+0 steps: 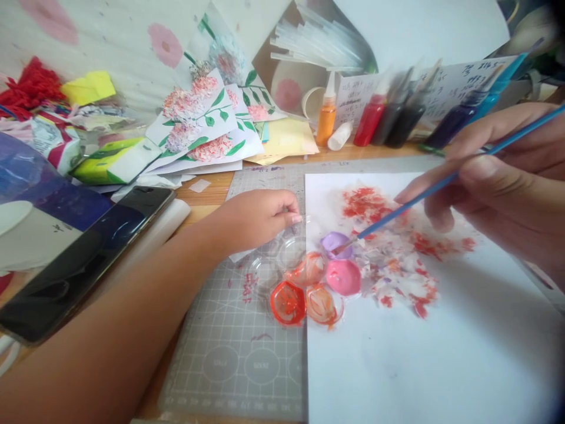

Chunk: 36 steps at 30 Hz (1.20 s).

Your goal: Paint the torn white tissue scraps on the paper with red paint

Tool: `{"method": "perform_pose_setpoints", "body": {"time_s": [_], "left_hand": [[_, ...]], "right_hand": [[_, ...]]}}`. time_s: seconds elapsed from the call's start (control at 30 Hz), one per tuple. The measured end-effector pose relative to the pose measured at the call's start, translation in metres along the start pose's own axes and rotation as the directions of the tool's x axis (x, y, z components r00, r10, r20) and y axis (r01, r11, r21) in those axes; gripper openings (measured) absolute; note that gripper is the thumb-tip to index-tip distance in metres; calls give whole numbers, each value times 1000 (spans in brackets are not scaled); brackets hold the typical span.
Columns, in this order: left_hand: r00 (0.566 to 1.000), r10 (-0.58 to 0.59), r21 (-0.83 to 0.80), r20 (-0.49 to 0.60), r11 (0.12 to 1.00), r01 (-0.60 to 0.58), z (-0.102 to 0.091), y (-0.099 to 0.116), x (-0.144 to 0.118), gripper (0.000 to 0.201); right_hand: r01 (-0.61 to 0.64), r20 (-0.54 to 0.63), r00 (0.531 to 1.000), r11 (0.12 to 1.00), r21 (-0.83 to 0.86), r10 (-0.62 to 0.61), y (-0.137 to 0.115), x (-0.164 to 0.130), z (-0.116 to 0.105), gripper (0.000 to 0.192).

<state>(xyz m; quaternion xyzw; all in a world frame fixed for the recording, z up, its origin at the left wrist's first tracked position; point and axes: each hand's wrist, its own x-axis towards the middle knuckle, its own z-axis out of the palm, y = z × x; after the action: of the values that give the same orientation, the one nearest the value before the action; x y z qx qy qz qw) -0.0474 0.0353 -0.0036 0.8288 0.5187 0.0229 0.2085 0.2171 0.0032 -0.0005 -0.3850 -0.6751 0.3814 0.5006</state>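
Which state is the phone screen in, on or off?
Off. The phone lies flat beside the left hand, and its screen is dark, showing only reflections.

phone: we see a dark phone point(83, 259) lying flat, far left on counter point(207, 197)
mat: grey cutting mat point(238, 347) w/ grid, center
cards: stack of flower cards point(207, 118) behind mat
bottles: orange bottle point(326, 118), red bottle point(369, 121) & dark ones in a row at back
misc: tissue pack point(115, 160), red yarn point(30, 88), clear sticks point(318, 47) up top
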Motion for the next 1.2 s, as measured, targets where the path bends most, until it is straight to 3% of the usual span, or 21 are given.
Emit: {"method": "perform_pose_setpoints", "body": {"time_s": [0.47,0.87,1.2], "left_hand": [[1000,8,-11,14,1000,-8,-1,0,-1,27],[1000,15,-11,-10,1000,-15,1,-2,0,29],[1000,-2,-18,9,1000,2,-3,3,-1,27]], "right_hand": [[-1,-58,998,977,215,13,-2,8,-1,21],[-8,86,996,988,156,-6,-1,4,-3,18],[7,62,998,994,112,-14,1,4,-2,20]]}}
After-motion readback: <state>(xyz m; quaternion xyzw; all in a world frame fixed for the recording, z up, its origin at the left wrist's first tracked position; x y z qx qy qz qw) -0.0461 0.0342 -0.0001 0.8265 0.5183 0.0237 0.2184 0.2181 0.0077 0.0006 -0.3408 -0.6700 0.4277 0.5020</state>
